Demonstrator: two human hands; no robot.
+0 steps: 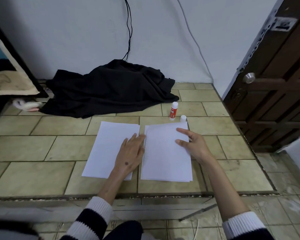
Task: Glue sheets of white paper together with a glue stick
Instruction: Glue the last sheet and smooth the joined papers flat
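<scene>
- The floor (42, 177) is of beige tiles, and all the things lie on it in front of a pale wall (76, 32).
- A dark wooden door (280, 87) with a round metal knob (249, 77) stands to the right of the papers, well apart from them.
- A black cloth (107, 89) lies in a heap behind the papers, against the wall; two dark cables (129, 28) hang down the wall to it.
- The right stack (164, 161) of white paper is the landmark; its top sheet sits a little askew on the sheets under it.
- The left stack (102, 149) lies just beside the right stack, with a narrow strip of floor between them.
- The left hand (131, 153) lies flat and released on the left stack, fingers straight, the fingertips reaching to the left edge of the right stack.
- The right hand (192, 142) is at the right edge of the right stack; the thumb and forefinger lie on the top sheet. I cannot tell if it pinches the sheet or only rests on it.
- The glue stick (173, 110), red and white, stands upright just behind the far right corner of the right stack.
- A small white cap (183, 118) stands near the glue stick, at the far edge of the right stack.
</scene>
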